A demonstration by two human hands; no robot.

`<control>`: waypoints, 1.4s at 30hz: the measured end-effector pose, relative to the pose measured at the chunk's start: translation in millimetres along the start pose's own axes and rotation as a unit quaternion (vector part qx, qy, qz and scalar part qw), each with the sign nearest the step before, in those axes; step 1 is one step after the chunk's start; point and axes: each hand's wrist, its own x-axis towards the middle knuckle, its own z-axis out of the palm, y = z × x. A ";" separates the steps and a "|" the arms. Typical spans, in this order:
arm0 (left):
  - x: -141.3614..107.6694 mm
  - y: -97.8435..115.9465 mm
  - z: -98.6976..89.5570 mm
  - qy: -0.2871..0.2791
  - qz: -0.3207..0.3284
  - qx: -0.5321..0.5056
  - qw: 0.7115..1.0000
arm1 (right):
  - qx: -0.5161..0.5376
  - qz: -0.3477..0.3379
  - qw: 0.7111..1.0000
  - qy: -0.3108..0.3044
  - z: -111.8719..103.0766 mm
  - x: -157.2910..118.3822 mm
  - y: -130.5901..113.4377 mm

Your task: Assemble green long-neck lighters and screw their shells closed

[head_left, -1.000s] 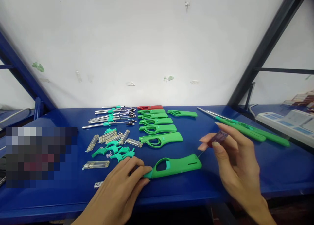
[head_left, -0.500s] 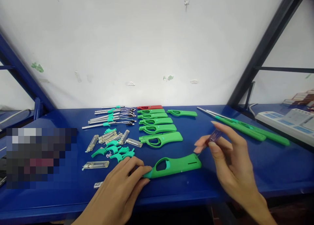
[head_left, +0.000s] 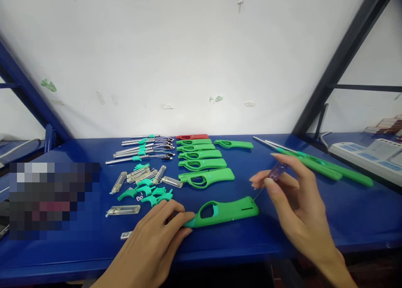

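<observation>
A green lighter casing [head_left: 238,211] with a turquoise trigger lies at the table's front. My left hand [head_left: 157,237] is closed on its narrow turquoise front end, pressing it to the table. In my right hand [head_left: 298,208] is a small screwdriver [head_left: 277,171] with a clear purplish handle, gripped between thumb and fingers. Its thin shaft slants down to the casing's rear end; whether the tip sits in a hole cannot be made out. Beside my left hand are several turquoise triggers [head_left: 152,193] and clear fuel tanks [head_left: 124,210]. A small metal piece [head_left: 126,235] is partly hidden by that hand.
Behind lie several green casings [head_left: 216,175], a red one [head_left: 196,137] and metal lighter tubes with wires [head_left: 132,158]. Two long-nosed lighters [head_left: 339,170] rest at the right near a white power strip [head_left: 361,154]. A blurred-out patch [head_left: 53,200] covers the left.
The screwdriver's handle has turned and shifted slightly up in my right fingers, showing more of its shaft. My left hand keeps its hold on the casing.
</observation>
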 end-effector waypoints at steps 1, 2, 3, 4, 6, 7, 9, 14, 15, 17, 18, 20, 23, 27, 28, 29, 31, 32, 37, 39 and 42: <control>0.6 0.3 -0.1 0.004 0.001 0.001 1.000 | -0.004 0.001 1.000 0.000 -0.2 0.7 0.7; 1.3 0.5 -0.2 0.007 0.002 0.003 1.000 | -0.008 0.000 1.000 0.006 -0.4 1.7 1.4; 1.9 0.7 -0.2 0.010 0.003 0.005 1.000 | -0.011 -0.003 1.000 0.018 -0.4 2.9 1.7; 2.4 0.7 -0.1 0.011 0.004 0.007 1.000 | -0.014 -0.008 0.999 0.039 -0.2 4.0 1.7; 2.8 0.3 0.2 0.011 0.005 0.009 1.000 | -0.021 -0.018 0.996 0.088 0.7 5.4 0.5; 2.6 0.0 0.3 0.011 0.006 0.009 1.000 | -0.023 -0.022 0.994 0.106 1.3 5.4 -0.6; 1.9 -0.4 0.5 0.009 0.005 0.007 1.000 | -0.021 -0.025 0.992 0.119 2.5 4.3 -2.4; 0.9 -0.1 0.4 -0.006 -0.003 0.001 1.000 | 0.000 -0.020 0.996 0.090 3.2 0.1 -1.5; 1.1 0.0 0.4 -0.005 -0.002 0.001 1.000 | 0.001 -0.020 0.996 0.085 2.9 0.0 -1.0; 1.6 0.3 0.4 -0.001 0.000 0.003 1.000 | 0.001 -0.020 0.997 0.075 1.9 0.6 -1.1; 1.7 0.4 0.3 0.000 0.001 0.004 1.000 | -0.003 -0.022 0.997 0.073 1.5 1.2 -1.7; 1.5 0.7 0.2 -0.001 0.001 0.005 1.000 | -0.024 -0.029 0.995 0.095 0.8 2.2 -4.1; 0.7 0.9 0.2 -0.007 -0.002 0.006 1.000 | -0.049 -0.059 0.986 0.148 1.4 2.2 -7.5; 0.5 0.5 0.6 -0.008 -0.001 0.004 1.000 | -0.019 -0.089 0.986 0.142 5.1 -1.0 -7.0; 0.6 0.3 0.7 -0.007 0.000 0.004 1.000 | -0.015 -0.084 0.987 0.134 5.9 -1.7 -6.3; 0.7 0.2 0.8 -0.006 0.001 0.005 1.000 | -0.011 -0.073 0.989 0.125 6.4 -2.1 -5.4; 0.6 -0.1 0.9 -0.003 0.001 0.007 1.000 | -0.007 -0.056 0.992 0.110 6.4 -1.6 -3.7; 0.5 -0.1 0.9 -0.003 0.000 0.008 1.000 | -0.008 -0.053 0.993 0.106 6.0 -0.9 -2.9; 1.0 1.4 0.3 -0.007 -0.003 0.001 1.000 | -0.004 -0.064 0.991 0.117 4.5 0.3 -0.8; 1.8 1.9 -0.4 -0.005 -0.004 0.003 1.000 | -0.010 -0.051 0.993 0.106 4.5 -1.6 -0.4; 2.0 1.5 -1.0 0.002 0.001 0.006 1.000 | -0.012 -0.036 0.996 0.084 3.9 -3.8 0.0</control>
